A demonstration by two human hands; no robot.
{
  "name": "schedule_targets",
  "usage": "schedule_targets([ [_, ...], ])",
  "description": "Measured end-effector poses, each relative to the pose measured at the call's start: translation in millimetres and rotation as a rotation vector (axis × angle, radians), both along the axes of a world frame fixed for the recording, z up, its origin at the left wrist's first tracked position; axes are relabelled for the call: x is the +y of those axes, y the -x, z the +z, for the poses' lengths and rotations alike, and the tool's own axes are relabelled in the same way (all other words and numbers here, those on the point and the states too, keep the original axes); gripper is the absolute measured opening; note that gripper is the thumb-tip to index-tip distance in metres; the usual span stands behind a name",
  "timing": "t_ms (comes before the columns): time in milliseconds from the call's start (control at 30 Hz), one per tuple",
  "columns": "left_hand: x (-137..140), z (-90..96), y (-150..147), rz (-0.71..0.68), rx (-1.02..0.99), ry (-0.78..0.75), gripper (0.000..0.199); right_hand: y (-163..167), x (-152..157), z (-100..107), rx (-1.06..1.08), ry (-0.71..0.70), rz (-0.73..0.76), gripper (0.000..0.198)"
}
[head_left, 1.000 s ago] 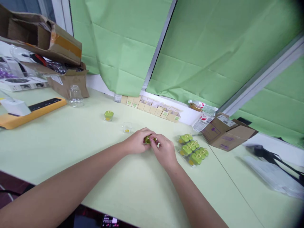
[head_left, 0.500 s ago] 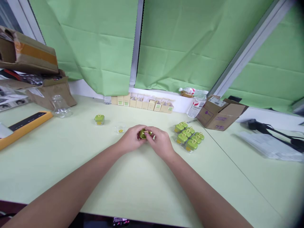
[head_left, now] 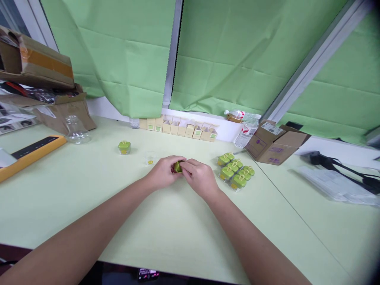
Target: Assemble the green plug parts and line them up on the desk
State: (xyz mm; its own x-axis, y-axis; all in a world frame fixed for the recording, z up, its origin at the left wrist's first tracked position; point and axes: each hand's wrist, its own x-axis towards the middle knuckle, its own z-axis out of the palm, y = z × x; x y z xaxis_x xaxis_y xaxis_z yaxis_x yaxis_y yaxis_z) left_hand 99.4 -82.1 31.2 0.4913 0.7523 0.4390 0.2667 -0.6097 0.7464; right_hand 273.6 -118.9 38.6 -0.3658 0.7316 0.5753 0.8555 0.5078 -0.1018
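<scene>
My left hand (head_left: 164,173) is closed round a small green lid (head_left: 178,166), held above the table in front of me. The fingers of my right hand (head_left: 199,176) pinch at the right side of this lid, and they hide part of it. Just left of my hands stands a small clear box (head_left: 150,159) without a lid, a yellow sticker on its front. Farther left is a clear box with a green lid (head_left: 124,147) on it. To the right of my hands, several green-lidded boxes (head_left: 236,171) with pale yellow handles stand grouped together.
Along the wall runs a row of small beige cartons (head_left: 181,128). A cardboard box (head_left: 276,142) and a plastic bottle (head_left: 246,134) stand at the back right. On the left are stacked cartons (head_left: 47,63), a clear jar (head_left: 77,130) and a yellow-black power strip (head_left: 35,152).
The green lid has turned in my hands, and its pale handle no longer shows. My right fingers have shifted slightly over it. The view has moved a little.
</scene>
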Motion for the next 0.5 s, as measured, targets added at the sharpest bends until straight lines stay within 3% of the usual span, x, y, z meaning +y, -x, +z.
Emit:
schedule_targets([
  [367, -5.1, -0.5, -0.4, -0.069, 0.084, -0.063, 0.025, 0.0, -3.7, 10.1, -0.253, 0.071, -0.043, 0.022],
  [500, -8.1, 2.6, -0.3, -0.069, 0.102, -0.091, 0.014, 1.1, -4.1, 10.7, -0.207, 0.091, 0.018, 0.024],
])
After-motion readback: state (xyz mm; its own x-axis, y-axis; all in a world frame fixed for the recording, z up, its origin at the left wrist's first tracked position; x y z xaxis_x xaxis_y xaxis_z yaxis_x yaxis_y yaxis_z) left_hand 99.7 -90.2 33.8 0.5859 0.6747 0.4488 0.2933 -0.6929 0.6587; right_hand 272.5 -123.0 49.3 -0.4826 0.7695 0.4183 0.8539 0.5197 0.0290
